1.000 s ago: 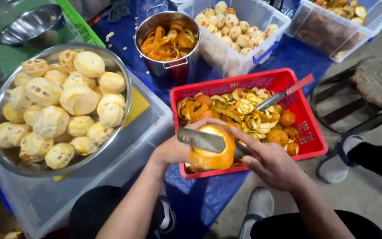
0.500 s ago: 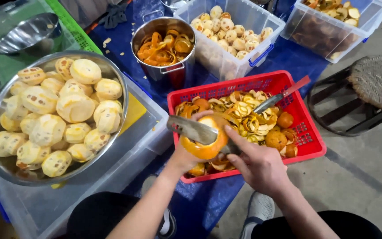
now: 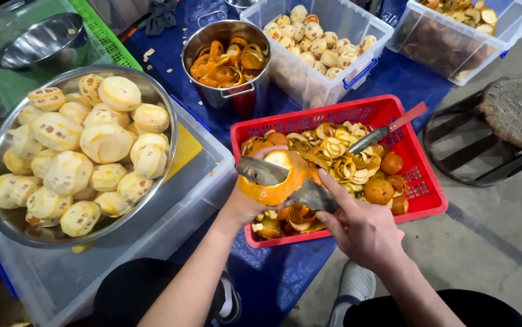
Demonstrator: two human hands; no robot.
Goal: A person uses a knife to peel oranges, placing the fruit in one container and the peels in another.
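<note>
Blue cloth (image 3: 394, 79) covers your worktop. Your left hand (image 3: 246, 206), mostly hidden, is clenched around the orange (image 3: 276, 178) above the red basket's (image 3: 421, 200) near left corner. Your right hand (image 3: 364, 230) grasps a knife (image 3: 285, 181), blade across the fruit, handle unseen.

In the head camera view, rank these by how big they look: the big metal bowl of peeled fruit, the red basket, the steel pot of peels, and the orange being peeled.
Largest to smallest:
1. Big metal bowl, though it sits nearer the camera
2. Red basket
3. Steel pot
4. Orange, held in the left hand
</note>
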